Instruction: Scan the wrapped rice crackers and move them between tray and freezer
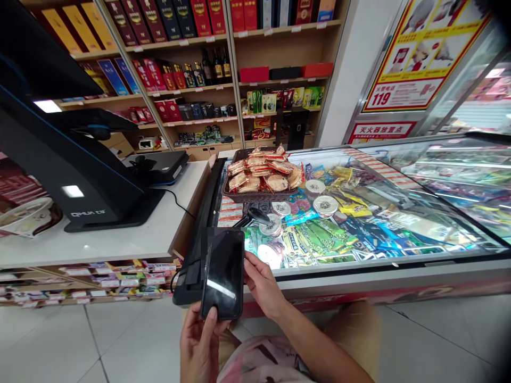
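One smartphone [222,273] at lower centre, with two hands on it: left hand [198,343], right hand [261,284]. One wicker basket [255,196] of wrapped cakes mid-frame. One checkout terminal [72,175] at left. Perhaps four round lidded cups [325,205] in the freezer chest [399,268].

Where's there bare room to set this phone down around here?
Bare white counter lies between the register base and the counter's front edge. The freezer lid is bare right of the snack basket. Both hands hold the phone. Crowded: around the basket.
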The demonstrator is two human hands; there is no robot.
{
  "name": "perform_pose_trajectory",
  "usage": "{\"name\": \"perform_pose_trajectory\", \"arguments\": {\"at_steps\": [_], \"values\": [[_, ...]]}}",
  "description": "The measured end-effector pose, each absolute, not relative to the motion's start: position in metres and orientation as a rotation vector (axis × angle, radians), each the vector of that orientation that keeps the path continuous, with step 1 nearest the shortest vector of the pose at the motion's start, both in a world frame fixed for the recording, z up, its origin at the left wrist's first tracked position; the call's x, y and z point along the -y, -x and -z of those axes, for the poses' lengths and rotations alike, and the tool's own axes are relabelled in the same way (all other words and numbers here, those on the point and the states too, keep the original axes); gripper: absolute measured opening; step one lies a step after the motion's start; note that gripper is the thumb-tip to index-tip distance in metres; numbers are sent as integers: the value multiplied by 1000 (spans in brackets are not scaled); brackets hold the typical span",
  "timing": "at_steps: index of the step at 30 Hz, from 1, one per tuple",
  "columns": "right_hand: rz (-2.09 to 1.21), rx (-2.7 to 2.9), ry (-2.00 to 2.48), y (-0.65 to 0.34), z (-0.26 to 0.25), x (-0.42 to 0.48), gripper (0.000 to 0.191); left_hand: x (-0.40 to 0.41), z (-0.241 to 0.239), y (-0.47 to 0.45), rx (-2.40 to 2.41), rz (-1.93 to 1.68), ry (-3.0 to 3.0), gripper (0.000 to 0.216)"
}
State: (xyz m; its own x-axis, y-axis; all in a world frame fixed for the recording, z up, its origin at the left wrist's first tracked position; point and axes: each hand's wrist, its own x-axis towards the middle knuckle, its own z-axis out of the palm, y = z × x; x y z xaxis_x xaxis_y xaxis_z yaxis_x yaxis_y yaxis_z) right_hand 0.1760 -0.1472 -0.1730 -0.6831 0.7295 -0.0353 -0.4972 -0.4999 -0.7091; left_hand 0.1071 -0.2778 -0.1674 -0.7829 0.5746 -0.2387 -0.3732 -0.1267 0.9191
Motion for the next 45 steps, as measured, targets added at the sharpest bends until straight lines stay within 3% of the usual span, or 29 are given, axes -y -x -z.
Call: {"name": "perform_pose_trajectory", "arguments": {"at_steps": [28,33,37,45], "values": [[-2218,1008,425,-177,178,148,41,293,167,-95,-1498,-2021,-169,38],[-2112,1098,452,-192,181,138,44,331,167,-53,-1561,-2299,55,43],[-2054,1088,540,-198,187,128,39,365,186,-6,-1711,-2437,214,33],[-2044,1057,603,-196,193,129,36,341,232,74,-1783,-2339,345,29]]}}
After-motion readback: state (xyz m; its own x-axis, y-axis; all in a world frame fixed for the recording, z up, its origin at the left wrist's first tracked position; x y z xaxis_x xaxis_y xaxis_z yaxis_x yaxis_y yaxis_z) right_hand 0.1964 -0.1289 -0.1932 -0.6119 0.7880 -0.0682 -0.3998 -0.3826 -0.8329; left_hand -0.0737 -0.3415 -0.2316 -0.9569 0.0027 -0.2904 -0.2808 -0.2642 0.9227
